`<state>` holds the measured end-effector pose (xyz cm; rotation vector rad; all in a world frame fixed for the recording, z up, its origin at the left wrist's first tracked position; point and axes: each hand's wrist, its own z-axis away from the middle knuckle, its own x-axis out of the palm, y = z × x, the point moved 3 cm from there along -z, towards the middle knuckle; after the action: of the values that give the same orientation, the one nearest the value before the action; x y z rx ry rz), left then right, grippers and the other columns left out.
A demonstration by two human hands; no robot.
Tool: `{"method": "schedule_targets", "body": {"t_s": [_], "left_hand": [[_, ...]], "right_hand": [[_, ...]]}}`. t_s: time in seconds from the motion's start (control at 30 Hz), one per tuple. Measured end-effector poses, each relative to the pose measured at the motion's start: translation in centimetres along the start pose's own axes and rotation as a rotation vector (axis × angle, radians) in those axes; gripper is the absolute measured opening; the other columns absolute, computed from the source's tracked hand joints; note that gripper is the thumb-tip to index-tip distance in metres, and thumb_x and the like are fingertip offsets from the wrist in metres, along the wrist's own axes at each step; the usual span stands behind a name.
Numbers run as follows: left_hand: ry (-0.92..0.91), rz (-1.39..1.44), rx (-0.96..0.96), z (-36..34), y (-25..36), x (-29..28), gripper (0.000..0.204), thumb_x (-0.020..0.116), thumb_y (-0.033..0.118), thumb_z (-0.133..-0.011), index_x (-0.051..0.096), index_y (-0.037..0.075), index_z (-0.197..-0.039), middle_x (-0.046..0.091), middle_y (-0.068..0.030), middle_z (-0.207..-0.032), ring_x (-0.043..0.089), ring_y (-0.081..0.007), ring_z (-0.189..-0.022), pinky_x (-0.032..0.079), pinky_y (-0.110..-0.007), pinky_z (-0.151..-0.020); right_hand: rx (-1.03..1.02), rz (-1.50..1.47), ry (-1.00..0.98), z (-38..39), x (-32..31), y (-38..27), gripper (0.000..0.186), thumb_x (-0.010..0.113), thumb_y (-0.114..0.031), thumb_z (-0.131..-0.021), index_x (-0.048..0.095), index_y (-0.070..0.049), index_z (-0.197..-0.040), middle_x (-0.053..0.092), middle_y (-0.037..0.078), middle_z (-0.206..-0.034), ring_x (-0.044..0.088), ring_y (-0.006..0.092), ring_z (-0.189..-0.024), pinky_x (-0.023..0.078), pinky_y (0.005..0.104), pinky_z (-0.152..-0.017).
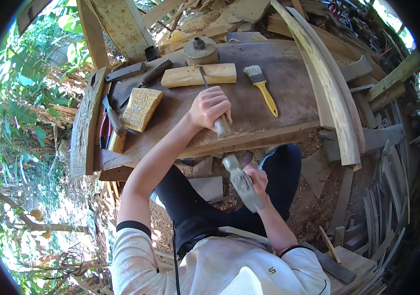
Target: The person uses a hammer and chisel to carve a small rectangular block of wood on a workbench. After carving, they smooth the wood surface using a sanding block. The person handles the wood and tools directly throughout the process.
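Observation:
My left hand (211, 107) is closed around the wooden handle of a chisel (223, 129), whose thin blade points away from me. The blade's tip meets a pale wood block (175, 77) lying crosswise on the workbench (288, 81). In my right hand (257, 180) is a hammer (242, 181), its metal head over the gap between bench and lap. One end of that head is a short way below the chisel's butt, apart from it. Most of the hammer's handle is hidden by my hand and the head.
Behind the block stands a round weight-like piece (200, 50). A yellow-handled paintbrush (264, 91) lies to the right. At left are a carved wood block (142, 109), red-handled pliers (104, 129) and a dark-handled tool (156, 72). Long curved planks (325, 83) border the bench's right side.

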<state>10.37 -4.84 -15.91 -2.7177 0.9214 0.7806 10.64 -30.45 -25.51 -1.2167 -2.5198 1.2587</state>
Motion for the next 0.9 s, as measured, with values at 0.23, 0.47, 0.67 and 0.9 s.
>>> {"method": "schedule_targets", "body": {"t_s": [0.23, 0.47, 0.67, 0.9], "left_hand": [[0.085, 0.028, 0.023, 0.0, 1.1, -0.4, 0.037, 0.083, 0.022, -0.058, 0.05, 0.01, -0.066, 0.048, -0.0016, -0.06, 0.05, -0.023, -0.051, 0.04, -0.035, -0.052], [0.088, 0.032, 0.024, -0.2, 1.3, -0.4, 0.036, 0.084, 0.017, -0.06, 0.049, 0.009, -0.067, 0.047, -0.0028, -0.06, 0.051, -0.0232, -0.052, 0.041, -0.035, -0.052], [0.132, 0.028, -0.004, -0.2, 1.1, -0.3, 0.03, 0.077, 0.007, -0.059, 0.048, 0.009, -0.066, 0.047, -0.0038, -0.06, 0.05, -0.0241, -0.052, 0.041, -0.035, -0.051], [0.166, 0.026, -0.041, -0.2, 1.0, -0.4, 0.024, 0.066, -0.003, -0.059, 0.046, 0.008, -0.065, 0.047, -0.0059, -0.059, 0.048, -0.0259, -0.05, 0.041, -0.035, -0.051]], "right_hand": [[0.084, 0.24, 0.038, 0.7, -0.1, -0.5, 0.019, 0.079, -0.006, -0.081, 0.064, -0.006, -0.092, 0.065, 0.008, -0.077, 0.068, 0.026, -0.063, 0.051, 0.0351, -0.057], [0.079, 0.245, 0.031, 0.8, -0.4, -0.8, 0.019, 0.08, -0.007, -0.081, 0.065, -0.005, -0.094, 0.067, 0.007, -0.079, 0.069, 0.0256, -0.064, 0.052, 0.0357, -0.057], [0.087, 0.196, 0.046, -0.1, 0.1, -1.9, 0.015, 0.077, -0.009, -0.083, 0.065, -0.006, -0.092, 0.065, 0.008, -0.073, 0.066, 0.0271, -0.06, 0.05, 0.0354, -0.055], [-0.043, 0.052, 0.025, -1.7, -0.1, -4.0, 0.019, 0.076, -0.014, -0.084, 0.06, -0.005, -0.091, 0.063, 0.009, -0.072, 0.065, 0.0275, -0.058, 0.049, 0.0365, -0.052]]}}
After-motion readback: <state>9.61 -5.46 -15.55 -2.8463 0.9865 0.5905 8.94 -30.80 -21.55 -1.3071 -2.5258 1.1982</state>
